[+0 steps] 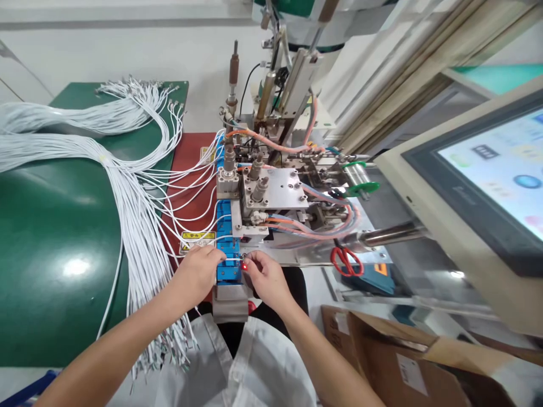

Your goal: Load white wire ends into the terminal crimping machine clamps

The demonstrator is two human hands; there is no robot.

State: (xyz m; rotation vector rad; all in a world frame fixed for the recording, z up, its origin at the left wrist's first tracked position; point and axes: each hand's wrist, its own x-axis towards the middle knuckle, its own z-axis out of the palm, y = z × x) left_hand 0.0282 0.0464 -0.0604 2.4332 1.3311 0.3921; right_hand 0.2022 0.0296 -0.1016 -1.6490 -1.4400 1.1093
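Observation:
A short stretch of white cable (231,259) lies across one of the blue fixture blocks (229,272) at the near end of the machine. My left hand (198,274) pinches this cable on the left side of the block. On the right side, my right hand (267,278) has thumb and forefinger closed at the cable's end, whose tip is mostly hidden by the fingers. A small red light spot shows by the right fingertips. Farther up the row, other white cables sit in the blue blocks and run left to a large bundle (127,220).
The metal machine (275,189) stands just beyond my hands, with hoses and a green-flanged wire spool (360,178). Red-handled scissors (347,261) hang at its right edge. A touch screen (487,175) juts in from the right, above cardboard boxes (382,356). The green table (55,243) is at left.

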